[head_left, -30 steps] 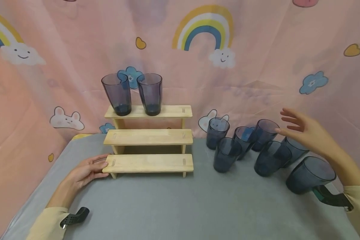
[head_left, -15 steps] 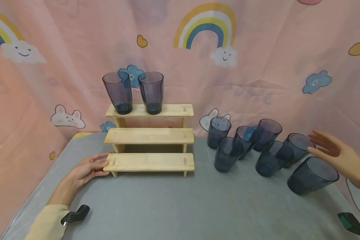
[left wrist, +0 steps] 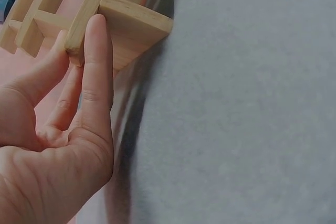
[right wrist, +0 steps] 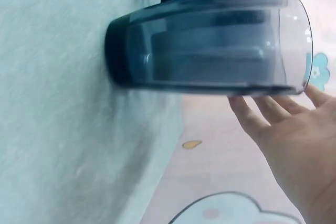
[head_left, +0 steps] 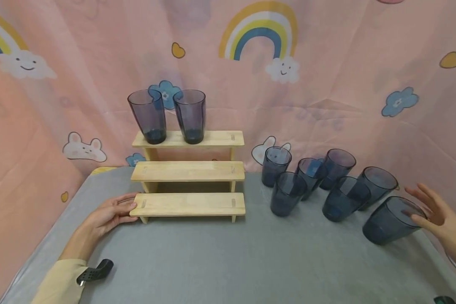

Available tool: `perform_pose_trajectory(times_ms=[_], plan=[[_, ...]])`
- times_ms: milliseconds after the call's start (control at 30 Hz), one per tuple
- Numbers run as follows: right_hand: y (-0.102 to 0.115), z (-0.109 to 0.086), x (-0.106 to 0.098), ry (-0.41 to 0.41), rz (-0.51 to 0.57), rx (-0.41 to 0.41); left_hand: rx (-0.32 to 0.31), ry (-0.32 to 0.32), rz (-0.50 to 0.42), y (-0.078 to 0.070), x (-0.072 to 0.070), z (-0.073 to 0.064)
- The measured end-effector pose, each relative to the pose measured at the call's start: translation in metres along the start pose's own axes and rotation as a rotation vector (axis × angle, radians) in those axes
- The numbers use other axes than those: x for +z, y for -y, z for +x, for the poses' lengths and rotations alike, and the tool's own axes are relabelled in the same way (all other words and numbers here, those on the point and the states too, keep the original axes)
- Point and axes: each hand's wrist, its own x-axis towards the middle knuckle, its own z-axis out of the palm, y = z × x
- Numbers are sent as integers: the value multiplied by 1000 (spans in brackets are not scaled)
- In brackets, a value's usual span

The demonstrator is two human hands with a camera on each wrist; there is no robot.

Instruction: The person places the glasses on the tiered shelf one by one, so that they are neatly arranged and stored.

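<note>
My left hand [head_left: 112,214] pinches the left end of the lowest board of a three-step wooden display stand [head_left: 188,204]. In the left wrist view, thumb and fingers [left wrist: 97,72] lie on either side of that board's end. Two tinted drinking glasses [head_left: 148,118] stand upright on the stand's top step, at its left and middle. At the far right, my right hand [head_left: 442,223] is beside the nearest glass [head_left: 393,220], fingers apart and thumb overlapping its rim. From the right wrist, the fingers [right wrist: 249,116] show right along the glass's side, partly hidden behind it.
Several more tinted glasses [head_left: 286,196] stand close together on the grey cloth-covered table [head_left: 228,261], right of the stand. A pink patterned curtain [head_left: 327,63] hangs right behind the table. The middle step [head_left: 188,171] has bare wood.
My right hand has moved right and down, from above the back glasses to beside the nearest one. My left hand stays on the stand's lowest board.
</note>
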Motion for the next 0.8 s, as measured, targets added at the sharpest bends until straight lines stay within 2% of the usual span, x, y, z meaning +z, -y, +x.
perform_pose_trajectory(times_ms=[67,167,233,300,500,600,800], plan=[[-9,-2,0,54,124,-31,4,8,7,0,-3,-1],[-14,-4,4,108,161,-32,7,15,2,2,-8,-3],[-16,-6,8,101,124,-3,8,20,-16,3,-10,-4],[-16,-9,12,70,1,63,8,21,-32,5,-11,-3],[-18,-15,20,-1,-85,246,14,32,-36,7,-8,0],[-20,-14,21,8,-160,268,13,25,-35,6,-7,1],[-24,-13,22,-18,-188,269,4,21,-45,5,-6,3]])
